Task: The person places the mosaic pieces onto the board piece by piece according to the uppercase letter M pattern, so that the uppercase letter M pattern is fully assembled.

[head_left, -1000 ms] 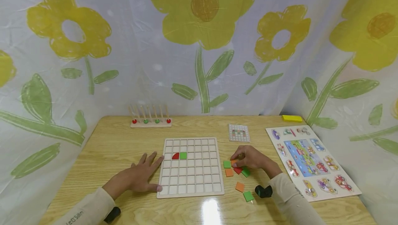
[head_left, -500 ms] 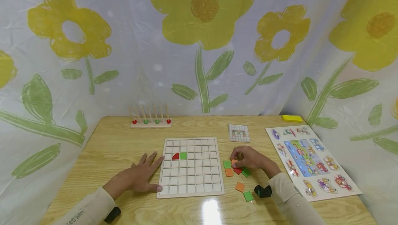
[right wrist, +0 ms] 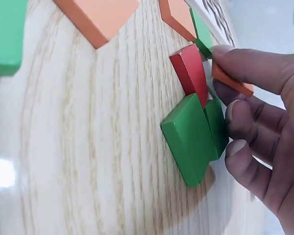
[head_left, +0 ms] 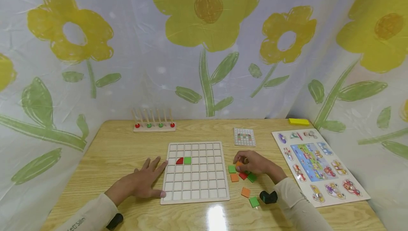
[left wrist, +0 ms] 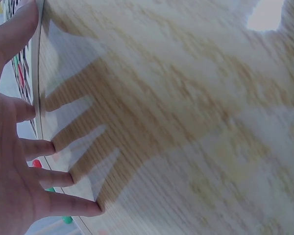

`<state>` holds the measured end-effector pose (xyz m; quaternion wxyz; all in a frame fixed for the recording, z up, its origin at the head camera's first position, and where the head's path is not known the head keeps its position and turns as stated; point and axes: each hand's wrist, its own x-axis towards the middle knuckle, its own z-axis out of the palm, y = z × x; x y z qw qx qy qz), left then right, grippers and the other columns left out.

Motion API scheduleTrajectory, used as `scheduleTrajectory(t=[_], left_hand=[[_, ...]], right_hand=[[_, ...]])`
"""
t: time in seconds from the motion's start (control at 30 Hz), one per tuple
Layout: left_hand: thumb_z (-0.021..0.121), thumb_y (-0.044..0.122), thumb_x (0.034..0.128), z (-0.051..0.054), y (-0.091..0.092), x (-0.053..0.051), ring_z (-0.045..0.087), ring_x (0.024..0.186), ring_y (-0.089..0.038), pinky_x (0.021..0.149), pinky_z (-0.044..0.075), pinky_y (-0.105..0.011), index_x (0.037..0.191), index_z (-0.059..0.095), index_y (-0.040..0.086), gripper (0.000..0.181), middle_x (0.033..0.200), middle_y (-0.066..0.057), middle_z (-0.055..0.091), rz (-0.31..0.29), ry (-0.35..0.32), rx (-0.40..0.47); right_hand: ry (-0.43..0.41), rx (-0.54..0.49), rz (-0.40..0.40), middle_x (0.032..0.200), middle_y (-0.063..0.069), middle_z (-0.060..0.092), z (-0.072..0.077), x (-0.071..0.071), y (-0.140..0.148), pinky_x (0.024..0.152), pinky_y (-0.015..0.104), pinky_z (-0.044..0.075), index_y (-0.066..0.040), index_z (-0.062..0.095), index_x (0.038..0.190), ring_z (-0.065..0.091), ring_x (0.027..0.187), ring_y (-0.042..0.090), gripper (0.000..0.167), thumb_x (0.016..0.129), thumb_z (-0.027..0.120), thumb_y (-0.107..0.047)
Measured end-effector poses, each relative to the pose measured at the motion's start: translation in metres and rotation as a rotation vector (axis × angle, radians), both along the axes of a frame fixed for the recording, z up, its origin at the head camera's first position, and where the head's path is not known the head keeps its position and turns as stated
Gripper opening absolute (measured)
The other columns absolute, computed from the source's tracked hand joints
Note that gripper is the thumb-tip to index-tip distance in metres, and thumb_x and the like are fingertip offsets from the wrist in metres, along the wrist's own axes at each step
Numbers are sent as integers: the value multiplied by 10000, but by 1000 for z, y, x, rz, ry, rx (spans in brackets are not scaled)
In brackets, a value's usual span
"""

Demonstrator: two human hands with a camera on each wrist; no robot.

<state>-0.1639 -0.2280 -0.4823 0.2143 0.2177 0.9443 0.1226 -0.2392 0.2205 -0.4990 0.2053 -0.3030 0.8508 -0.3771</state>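
My right hand (head_left: pixel 255 162) pinches an orange tile (right wrist: pixel 230 80) between thumb and fingers, above the loose tiles right of the grid board. Under and beside it lie a red piece (right wrist: pixel 190 72), overlapping green tiles (right wrist: pixel 188 134), another green tile (head_left: pixel 232 169) and an orange tile (head_left: pixel 234 177). My left hand (head_left: pixel 145 181) rests with straight, spread fingers at the left edge of the white grid board (head_left: pixel 204 174), its thumb and a fingertip touching the rim. On the board a red quarter-circle piece (head_left: pixel 180 161) sits beside a green square (head_left: pixel 187 160).
A pattern card (head_left: pixel 244 137) lies behind the tiles. At right is a vehicle picture puzzle (head_left: pixel 318 167), with a yellow block (head_left: pixel 299 121) behind it. A peg stand (head_left: pixel 154 127) with red and green beads stands at the back left. Another orange tile (head_left: pixel 245 192) and green tile (head_left: pixel 254 202) lie nearer.
My right hand has lifted the orange tile slightly from the pile and shifted a little left. The left hand stays in place on the board's edge.
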Motion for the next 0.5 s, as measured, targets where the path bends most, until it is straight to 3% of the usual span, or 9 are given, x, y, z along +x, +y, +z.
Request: scheduleTrajectory(t=[0.3,0.5], left_hand=[[648,726,822,-1,1,-2,131,1440,-641,935,269,-859,1614,182,105,1109,1646,-280,119,2,-3,-12],[652,725,821,-1,1,-2,129,1444,-636,938,275,-855,1614,185,109,1108,1647,-275,121,4,-3,-18]], right_hand=[[30,-3,-27,848,34,652,4,0,-6,593,235,470,-78,675,1061,537,667,93,100,975,671,-128],[43,-21,-30,856,65,664,4,0,-8,570,237,473,-75,683,1069,530,620,81,106,981,663,-132]])
